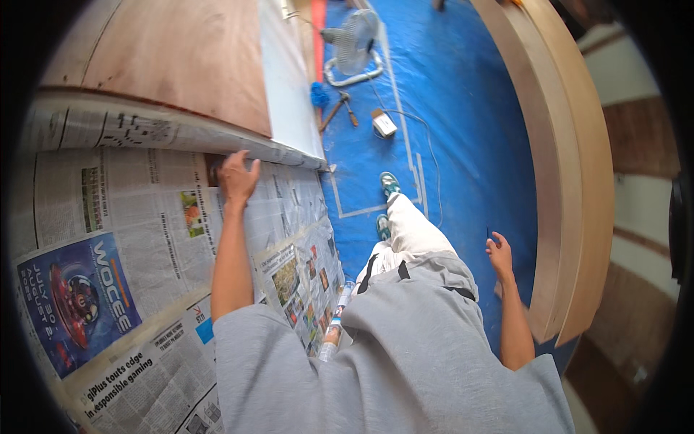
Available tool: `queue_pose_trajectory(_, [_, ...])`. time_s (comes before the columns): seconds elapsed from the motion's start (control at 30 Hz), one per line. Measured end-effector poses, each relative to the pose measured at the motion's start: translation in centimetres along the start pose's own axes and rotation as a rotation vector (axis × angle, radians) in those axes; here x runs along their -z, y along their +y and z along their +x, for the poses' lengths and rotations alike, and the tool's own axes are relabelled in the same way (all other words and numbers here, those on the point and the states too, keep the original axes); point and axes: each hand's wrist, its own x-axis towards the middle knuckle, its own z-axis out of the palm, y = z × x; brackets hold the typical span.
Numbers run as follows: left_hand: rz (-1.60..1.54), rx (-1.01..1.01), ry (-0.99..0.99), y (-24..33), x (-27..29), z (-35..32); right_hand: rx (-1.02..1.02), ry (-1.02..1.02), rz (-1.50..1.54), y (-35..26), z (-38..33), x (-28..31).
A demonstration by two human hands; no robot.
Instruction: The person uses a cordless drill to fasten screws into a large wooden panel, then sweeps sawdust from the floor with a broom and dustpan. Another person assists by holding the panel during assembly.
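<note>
My left hand [238, 178] is open, thumb apart from the fingers. It is over newspaper sheets [137, 188], close to the newspaper-wrapped edge [181, 130] of a raised wooden panel [181, 58]. Whether the fingertips touch that edge I cannot tell. Off to the right, my right hand [499, 256] hangs over the blue tarp with its fingers curled. A thin dark sliver [487, 233] stands up at its fingertips, too small to name. Tape strips join the newspaper sheets.
Blue tarp [463, 130] covers the floor. Ahead stand a fan [356, 43], a hammer [334, 112] and a small white box [384, 123], with a cable [428, 134] trailing past. A long curved-looking wooden board [557, 181] runs along my right. A white panel [293, 79] adjoins the wooden one.
</note>
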Motion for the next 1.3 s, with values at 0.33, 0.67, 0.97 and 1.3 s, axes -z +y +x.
queue_pose_trajectory(0.33, [-0.142, 0.073, 0.075, 0.0, 1.4, 1.2, 0.546, -0.379, -0.299, -29.2, 13.3, -17.5])
queue_pose_trajectory(0.67, [0.143, 0.128, 0.45, -3.4, -2.1, 0.3, 1.032, -0.709, -0.256, -52.6, 4.1, -27.4])
queue_pose_trajectory(0.97, [0.086, 0.261, 0.249, -6.7, 0.5, -0.4, 1.651, -0.552, 0.417, -62.9, -8.4, -28.0])
queue_pose_trajectory(1.3, [-0.037, 0.426, 0.061, -8.8, 2.0, -0.4, 2.012, 0.033, 0.432, -64.6, -14.3, -30.0])
